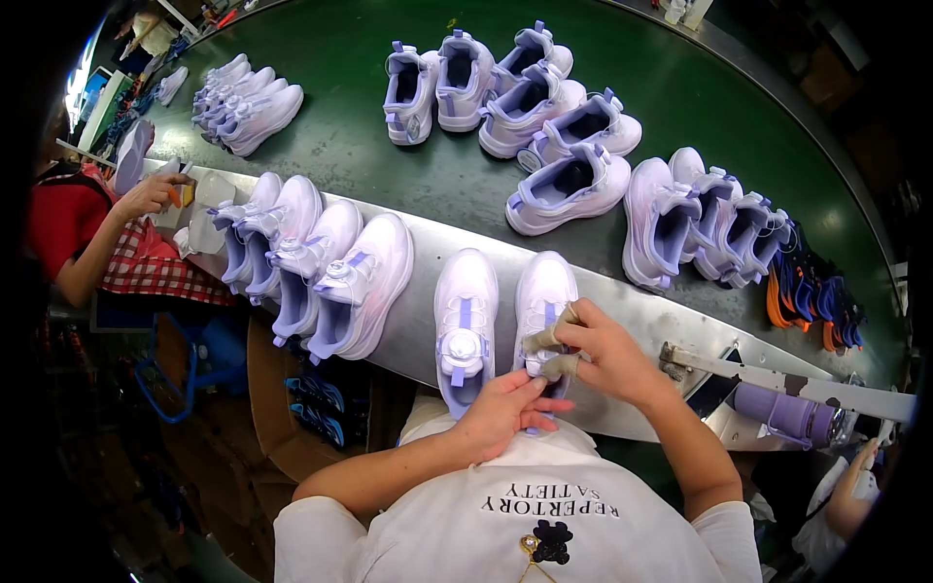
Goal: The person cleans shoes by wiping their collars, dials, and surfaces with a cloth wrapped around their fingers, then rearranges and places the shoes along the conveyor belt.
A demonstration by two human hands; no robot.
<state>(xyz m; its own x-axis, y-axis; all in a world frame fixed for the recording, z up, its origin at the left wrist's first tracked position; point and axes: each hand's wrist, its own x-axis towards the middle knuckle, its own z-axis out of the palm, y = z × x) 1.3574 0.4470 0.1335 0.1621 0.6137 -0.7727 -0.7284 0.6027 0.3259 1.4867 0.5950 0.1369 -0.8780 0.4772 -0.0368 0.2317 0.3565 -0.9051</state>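
Two white and lavender shoes stand side by side on the metal ledge before me, toes pointing away. Both of my hands are at the right shoe [546,293]. My right hand [593,355], with coverings on some fingertips, has its fingers closed on the dial and tongue area of that shoe. Low on the same shoe, my left hand [505,413] touches the tongue area with thumb and index finger together, its other fingers loosely spread. The left shoe [466,306] shows a round dial on its laces, and neither hand touches it.
More pale shoes stand on the ledge at left [374,282] and on the green table [355,180]. Dark shoes with orange lie at right [802,291]. A metal arm [758,374] and a purple bottle [782,410] are at right. A co-worker's hand [151,196] shows at left.
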